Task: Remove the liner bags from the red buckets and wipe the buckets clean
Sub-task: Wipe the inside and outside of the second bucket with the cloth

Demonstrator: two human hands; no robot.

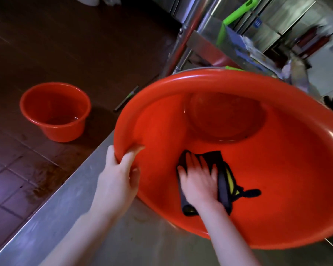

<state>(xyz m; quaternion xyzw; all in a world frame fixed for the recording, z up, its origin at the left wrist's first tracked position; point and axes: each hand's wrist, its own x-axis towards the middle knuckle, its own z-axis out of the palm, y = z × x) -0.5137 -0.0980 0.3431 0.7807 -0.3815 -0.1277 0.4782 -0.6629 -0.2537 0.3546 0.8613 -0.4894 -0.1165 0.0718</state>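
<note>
Stainless-steel table (85,217), dim kitchen: a large red bucket (277,179), its inside bare and glossy, rests tipped toward the camera. The left hand (117,179) grips its near rim; the right hand (198,181), fingers spread flat, presses a dark cloth (224,181) against the inner wall. A smaller red bucket (55,112) stands upright on the tiled floor (17,179).
</note>
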